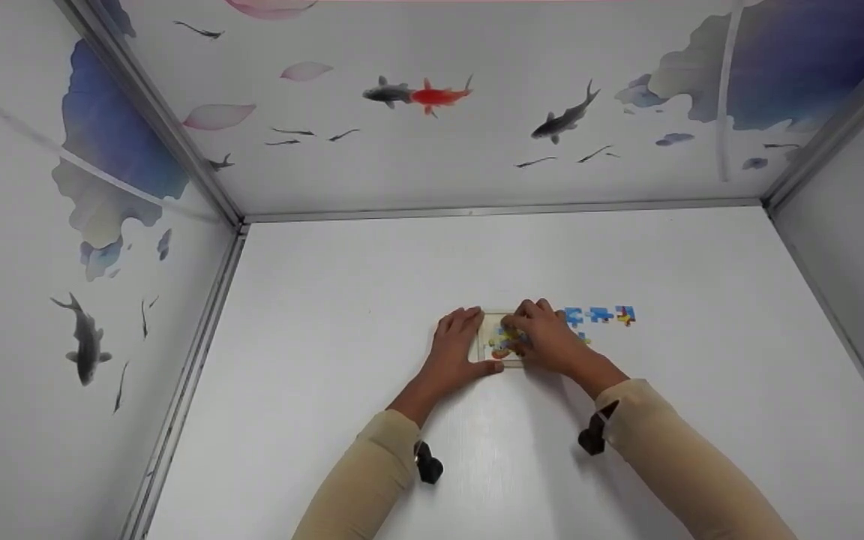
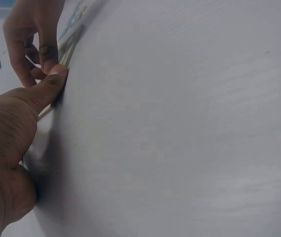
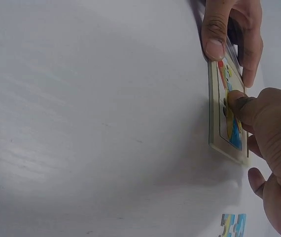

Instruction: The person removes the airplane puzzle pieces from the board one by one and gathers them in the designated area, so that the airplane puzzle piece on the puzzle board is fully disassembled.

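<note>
A shallow jigsaw puzzle tray (image 1: pixel 481 337) with a pale wooden rim lies flat on the white table. My left hand (image 1: pixel 456 346) holds it at the left end, thumb on the near edge and fingers at the far corner. Above the tray's right part, my right hand (image 1: pixel 552 337) has bent fingers and pinches a puzzle piece, which they largely hide. Its thumb (image 3: pixel 241 106) touches the colourful picture in the right wrist view. Fitted puzzle pieces (image 3: pixel 234 136) in yellow, red and blue show inside the rim.
Right of the tray lie several loose puzzle pieces (image 1: pixel 601 315), mostly blue, partly behind the right hand. Two loose pieces (image 3: pixel 233 225) show low in the right wrist view. Printed panels (image 1: pixel 432 165) wall the table at the back and sides.
</note>
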The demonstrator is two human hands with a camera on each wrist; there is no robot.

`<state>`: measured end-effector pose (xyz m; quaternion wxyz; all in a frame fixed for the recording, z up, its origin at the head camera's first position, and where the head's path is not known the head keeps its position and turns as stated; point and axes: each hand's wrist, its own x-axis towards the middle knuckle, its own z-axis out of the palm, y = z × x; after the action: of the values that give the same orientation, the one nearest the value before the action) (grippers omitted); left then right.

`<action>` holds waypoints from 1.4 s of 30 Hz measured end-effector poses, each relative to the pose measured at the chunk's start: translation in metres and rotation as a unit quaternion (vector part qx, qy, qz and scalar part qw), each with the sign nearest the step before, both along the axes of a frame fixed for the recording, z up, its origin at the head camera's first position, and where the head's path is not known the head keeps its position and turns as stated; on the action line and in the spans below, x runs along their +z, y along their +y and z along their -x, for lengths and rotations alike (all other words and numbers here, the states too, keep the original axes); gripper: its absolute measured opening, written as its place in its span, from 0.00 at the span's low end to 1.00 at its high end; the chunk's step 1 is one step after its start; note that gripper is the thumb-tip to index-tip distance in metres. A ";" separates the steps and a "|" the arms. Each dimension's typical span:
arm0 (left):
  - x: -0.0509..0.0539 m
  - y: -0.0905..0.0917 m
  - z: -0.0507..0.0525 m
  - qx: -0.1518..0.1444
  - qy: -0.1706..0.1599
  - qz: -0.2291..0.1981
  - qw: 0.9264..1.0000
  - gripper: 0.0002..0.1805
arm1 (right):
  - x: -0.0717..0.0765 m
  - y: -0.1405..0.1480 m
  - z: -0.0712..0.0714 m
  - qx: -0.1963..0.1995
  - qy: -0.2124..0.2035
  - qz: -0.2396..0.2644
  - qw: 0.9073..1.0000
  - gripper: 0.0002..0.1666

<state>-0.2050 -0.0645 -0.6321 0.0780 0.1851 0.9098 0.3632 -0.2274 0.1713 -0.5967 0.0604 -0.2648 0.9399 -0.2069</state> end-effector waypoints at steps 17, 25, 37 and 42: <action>0.004 0.003 -0.001 0.006 -0.015 0.020 1.000 0.56 | -0.002 -0.005 0.001 -0.008 0.009 -0.029 1.000 0.27; 0.005 0.003 -0.003 0.006 -0.010 0.017 1.000 0.56 | -0.006 -0.003 0.002 0.001 0.030 -0.017 0.999 0.24; 0.003 0.002 -0.002 0.003 -0.010 0.018 1.000 0.57 | -0.006 -0.003 0.000 0.006 0.034 0.001 0.999 0.23; 0.002 0.002 -0.002 0.003 -0.012 0.018 1.000 0.57 | -0.010 -0.002 -0.002 0.006 0.036 0.014 0.999 0.24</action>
<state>-0.2034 -0.0629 -0.6301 0.0909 0.1768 0.9157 0.3493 -0.2258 0.1689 -0.6062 0.0242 -0.2783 0.9369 -0.2103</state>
